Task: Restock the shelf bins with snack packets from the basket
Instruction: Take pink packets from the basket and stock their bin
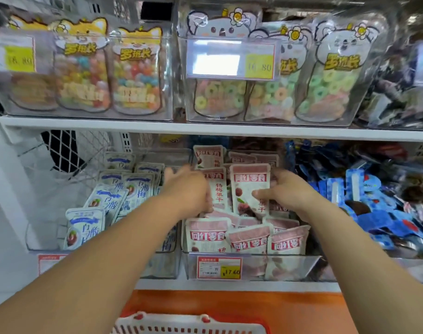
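Both hands are inside the clear middle bin (307, 262) on the lower shelf, which holds several pink-and-white snack packets. My right hand (286, 190) holds an upright pink packet (248, 189), thumb across its front and fingers behind it. My left hand (188, 189) reaches into the bin's left side, its fingertips curled against the upright packets (216, 186) there; how it holds them is hidden. More pink packets (209, 235) lean at the bin's front. The basket (188, 325), white with a red rim, shows at the bottom edge.
A left bin holds blue-and-white packets (114, 196). Blue packets (374, 201) fill the bin on the right. The upper shelf (157, 125) carries clear bins of candy bags (135, 73). A red price tag (219, 267) hangs on the middle bin's front.
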A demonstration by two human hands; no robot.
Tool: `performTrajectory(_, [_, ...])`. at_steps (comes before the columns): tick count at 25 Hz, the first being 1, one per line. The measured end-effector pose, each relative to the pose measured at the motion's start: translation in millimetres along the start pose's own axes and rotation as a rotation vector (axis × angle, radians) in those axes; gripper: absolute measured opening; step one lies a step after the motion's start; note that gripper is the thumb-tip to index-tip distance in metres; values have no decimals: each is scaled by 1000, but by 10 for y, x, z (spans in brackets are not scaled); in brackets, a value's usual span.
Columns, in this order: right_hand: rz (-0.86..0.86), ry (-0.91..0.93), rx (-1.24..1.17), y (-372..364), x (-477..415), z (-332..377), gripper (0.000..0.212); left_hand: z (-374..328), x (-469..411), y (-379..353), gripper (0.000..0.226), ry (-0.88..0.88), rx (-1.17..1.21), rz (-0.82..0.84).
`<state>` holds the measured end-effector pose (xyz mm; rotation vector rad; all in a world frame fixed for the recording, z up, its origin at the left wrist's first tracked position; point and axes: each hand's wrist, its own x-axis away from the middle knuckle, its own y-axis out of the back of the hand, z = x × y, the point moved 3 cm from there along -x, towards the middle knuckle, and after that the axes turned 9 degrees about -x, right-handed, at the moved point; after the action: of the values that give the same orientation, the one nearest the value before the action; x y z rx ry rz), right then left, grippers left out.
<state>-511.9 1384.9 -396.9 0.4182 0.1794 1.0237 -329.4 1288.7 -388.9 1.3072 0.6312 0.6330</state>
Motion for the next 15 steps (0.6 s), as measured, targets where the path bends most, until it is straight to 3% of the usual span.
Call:
performTrajectory(3, [16, -36, 107, -78, -36, -101, 47, 65, 2, -37, 33, 45, -179, 23])
performTrajectory(7, [0, 2, 267, -139, -21, -95, 83, 7, -23, -17, 45, 96, -259, 39])
performTrajectory(12, [36, 15, 413, -142, 83, -101, 73, 2, -40, -102, 47, 85, -252, 24])
performTrajectory(15, [9, 41, 378, -87, 174, -64, 69, 7, 32, -62, 35, 38, -124, -11])
